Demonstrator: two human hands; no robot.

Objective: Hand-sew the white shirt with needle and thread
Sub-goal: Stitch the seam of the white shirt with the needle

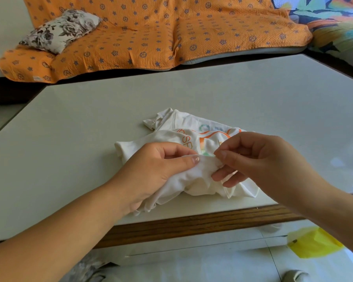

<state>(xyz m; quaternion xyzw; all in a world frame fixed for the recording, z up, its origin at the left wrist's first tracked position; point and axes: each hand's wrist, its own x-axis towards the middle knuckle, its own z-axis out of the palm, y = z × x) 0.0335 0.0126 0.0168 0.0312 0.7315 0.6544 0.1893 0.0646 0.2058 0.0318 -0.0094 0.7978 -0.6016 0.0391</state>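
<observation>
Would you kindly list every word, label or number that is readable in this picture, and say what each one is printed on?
"SF": orange letters on the white shirt, running sideways; the second letter is uncertain and the rest is lost in the folds.
Teal print higher on the shirt: too folded and blurred to read.
Small tag on the orange sofa cover: too small to read.

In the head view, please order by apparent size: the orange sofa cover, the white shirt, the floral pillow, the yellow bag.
1. orange sofa cover
2. white shirt, partly covered
3. floral pillow
4. yellow bag; it lies nearer yet looks smaller
</observation>
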